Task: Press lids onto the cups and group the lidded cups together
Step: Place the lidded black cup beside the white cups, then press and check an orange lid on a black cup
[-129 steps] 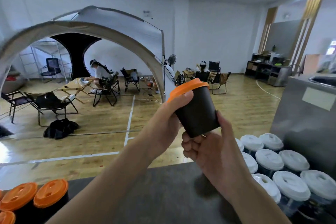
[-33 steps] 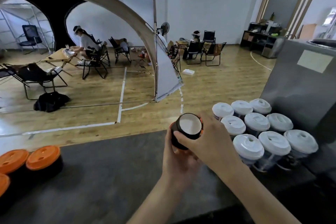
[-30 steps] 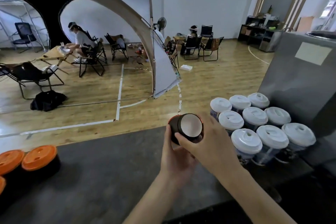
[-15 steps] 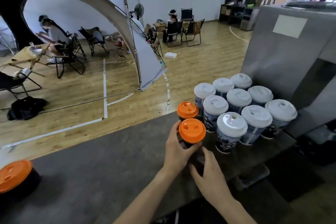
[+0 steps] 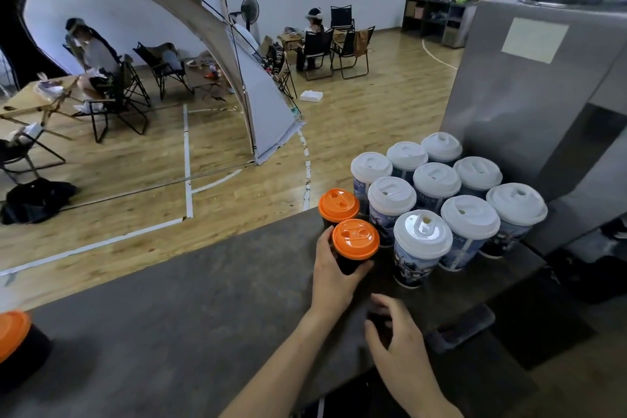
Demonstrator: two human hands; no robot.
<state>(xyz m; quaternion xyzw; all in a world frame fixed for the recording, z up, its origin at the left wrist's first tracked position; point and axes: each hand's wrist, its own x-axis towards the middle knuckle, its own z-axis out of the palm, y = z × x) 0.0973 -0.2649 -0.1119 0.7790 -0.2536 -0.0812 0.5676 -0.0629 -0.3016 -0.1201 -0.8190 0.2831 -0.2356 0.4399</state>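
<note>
A: While the left hand (image 5: 334, 276) wraps its grip around the black cup with orange lid (image 5: 355, 244), where does that cup sit?

B: On the dark worktop (image 5: 190, 309), just in front of a second orange-lidded cup (image 5: 338, 205), beside the white-lidded cups (image 5: 437, 193).

A: Right hand (image 5: 402, 343)?

B: Fingers loosely spread, holding nothing, hovering near the worktop edge. Another orange-lidded cup (image 5: 15, 341) stands well apart, far left.

The single head-worn camera looks forward and down from close above the dark counter (image 5: 203, 332), hands at six o'clock, lidded cups (image 5: 424, 200) at two, hall floor at eleven.
</note>
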